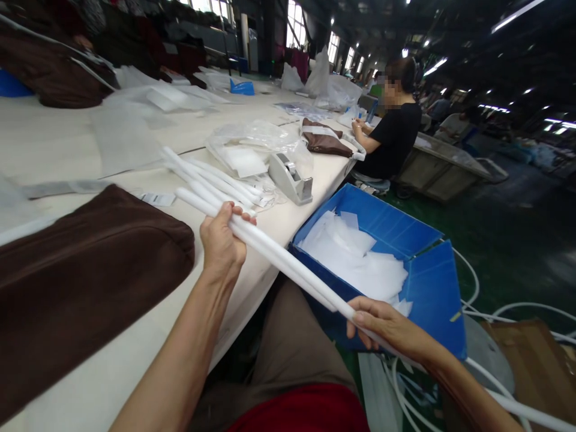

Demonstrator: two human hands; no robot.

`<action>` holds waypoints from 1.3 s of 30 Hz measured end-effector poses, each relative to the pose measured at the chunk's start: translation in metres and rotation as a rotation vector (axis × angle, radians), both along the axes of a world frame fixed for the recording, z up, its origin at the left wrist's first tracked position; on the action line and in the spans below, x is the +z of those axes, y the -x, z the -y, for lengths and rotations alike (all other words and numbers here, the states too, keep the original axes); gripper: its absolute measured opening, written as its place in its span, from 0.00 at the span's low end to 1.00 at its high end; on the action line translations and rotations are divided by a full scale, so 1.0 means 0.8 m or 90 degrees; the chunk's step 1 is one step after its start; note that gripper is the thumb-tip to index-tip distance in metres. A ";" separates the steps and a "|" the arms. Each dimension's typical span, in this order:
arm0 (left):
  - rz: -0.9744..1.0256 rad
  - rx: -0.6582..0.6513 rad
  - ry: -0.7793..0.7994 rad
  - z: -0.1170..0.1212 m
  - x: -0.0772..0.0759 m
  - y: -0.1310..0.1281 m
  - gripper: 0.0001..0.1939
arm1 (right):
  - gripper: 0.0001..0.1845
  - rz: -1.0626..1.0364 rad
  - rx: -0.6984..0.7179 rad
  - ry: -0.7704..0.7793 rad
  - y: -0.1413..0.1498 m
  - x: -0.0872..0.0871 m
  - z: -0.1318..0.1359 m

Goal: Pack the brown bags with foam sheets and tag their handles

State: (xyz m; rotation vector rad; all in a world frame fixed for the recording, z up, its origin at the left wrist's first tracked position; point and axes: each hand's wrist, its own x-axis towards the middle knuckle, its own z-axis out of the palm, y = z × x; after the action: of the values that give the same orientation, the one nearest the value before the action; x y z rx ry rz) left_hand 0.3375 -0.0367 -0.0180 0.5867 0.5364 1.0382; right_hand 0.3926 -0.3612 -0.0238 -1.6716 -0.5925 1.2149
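Note:
Two or more long white foam rods slant from the table edge down to the right across my lap. My left hand is closed around them near their upper end. Lower down, my right hand grips one rod between thumb and fingers; that rod seems to run on under my right forearm. More loose white foam rods lie on the table just beyond my left hand. A dark brown bag lies on the table left of my left forearm.
A blue bin with white foam sheets stands right of the table. A grey tape dispenser and clear plastic bags sit near the edge. A co-worker sits farther along beside a smaller brown bag. White tubing coils on the floor.

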 end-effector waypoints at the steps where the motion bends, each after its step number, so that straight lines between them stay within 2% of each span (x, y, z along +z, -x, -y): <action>1: 0.002 -0.004 0.005 0.001 -0.002 0.000 0.10 | 0.21 0.040 0.007 0.011 0.002 -0.003 -0.002; 10: -0.003 0.009 0.008 -0.004 -0.002 0.004 0.09 | 0.14 0.451 0.025 0.057 0.013 -0.024 -0.031; 12: -0.003 0.012 0.012 0.000 0.000 0.006 0.07 | 0.11 0.548 -0.002 0.045 0.011 -0.037 -0.040; 13: -0.003 0.016 0.018 0.003 0.001 0.007 0.07 | 0.10 0.567 -0.042 0.042 0.009 -0.044 -0.046; 15: 0.002 0.026 0.030 0.006 0.003 0.010 0.05 | 0.09 0.475 -0.202 0.037 0.003 -0.061 -0.054; 17: 0.009 0.043 0.039 0.004 0.004 0.017 0.04 | 0.11 0.299 -0.377 0.025 -0.005 -0.073 -0.055; 18: 0.015 0.063 0.043 -0.001 0.005 0.022 0.04 | 0.12 0.225 -0.440 0.018 -0.010 -0.076 -0.052; 20: 0.029 0.106 0.031 -0.011 0.005 0.034 0.03 | 0.14 0.164 -0.499 0.004 -0.019 -0.076 -0.043; 22: 0.034 0.102 -0.004 -0.013 0.004 0.046 0.06 | 0.18 0.143 -0.511 -0.012 -0.028 -0.067 -0.036; 25: 0.023 -0.037 -0.048 0.016 -0.003 0.052 0.13 | 0.25 0.129 -0.488 -0.059 -0.036 -0.038 -0.048; 28: 0.013 -0.225 -0.027 0.071 -0.016 0.048 0.18 | 0.25 0.154 -0.410 -0.164 -0.029 0.002 -0.093; 30: 0.012 -0.313 -0.030 0.103 -0.025 0.048 0.17 | 0.24 0.166 -0.357 -0.246 -0.020 0.027 -0.132; 32: 0.009 -0.353 -0.045 0.120 -0.032 0.052 0.16 | 0.21 0.181 -0.315 -0.306 -0.010 0.046 -0.168; 35: -0.007 -0.375 -0.063 0.123 -0.040 0.061 0.15 | 0.20 0.212 -0.286 -0.346 0.003 0.063 -0.205; 39: 0.002 -0.383 -0.080 0.119 -0.041 0.072 0.16 | 0.20 0.245 -0.224 -0.273 0.017 0.069 -0.226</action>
State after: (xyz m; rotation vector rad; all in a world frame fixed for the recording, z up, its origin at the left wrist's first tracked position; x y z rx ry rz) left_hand 0.2803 -0.1322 -0.0505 0.7960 0.2621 0.5020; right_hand 0.3788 -0.1807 0.0311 -1.5577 -0.6982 0.4734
